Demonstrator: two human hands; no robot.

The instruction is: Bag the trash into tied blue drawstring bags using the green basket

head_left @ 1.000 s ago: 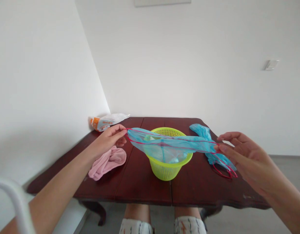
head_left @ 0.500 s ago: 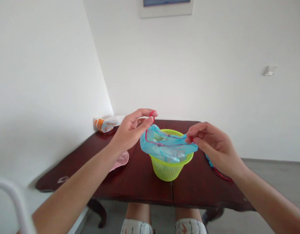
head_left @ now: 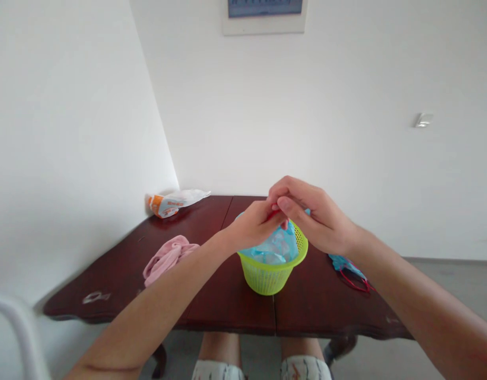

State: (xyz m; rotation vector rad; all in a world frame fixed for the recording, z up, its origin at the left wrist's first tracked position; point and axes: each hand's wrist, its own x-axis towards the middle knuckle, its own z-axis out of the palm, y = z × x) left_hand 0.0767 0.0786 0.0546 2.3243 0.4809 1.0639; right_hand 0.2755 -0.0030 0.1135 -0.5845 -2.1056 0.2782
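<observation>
A light-blue translucent plastic bag [head_left: 273,248] with a red drawstring [head_left: 272,213] sits inside a yellow-green perforated basket [head_left: 266,277]. Above the basket, my left hand [head_left: 256,221] and my right hand [head_left: 312,214] meet, fingertips touching. My left fingers are closed around the red drawstring, which shows only in part between the hands. My right hand has its thumb and fingers pinched at the same spot, with a bit of red beside them. What lies inside the bag is mostly hidden.
The dark red-brown wooden table [head_left: 211,295] holds a pink cloth [head_left: 170,258] on the left and a white and orange plastic packet [head_left: 168,205] at the back left. Right of the basket lies another blue piece with red cord [head_left: 352,272]. White walls stand behind and at left.
My hands have come together above the basket, having been apart at either side of the bag's mouth. The mouth is drawn in, and more of the pink cloth shows.
</observation>
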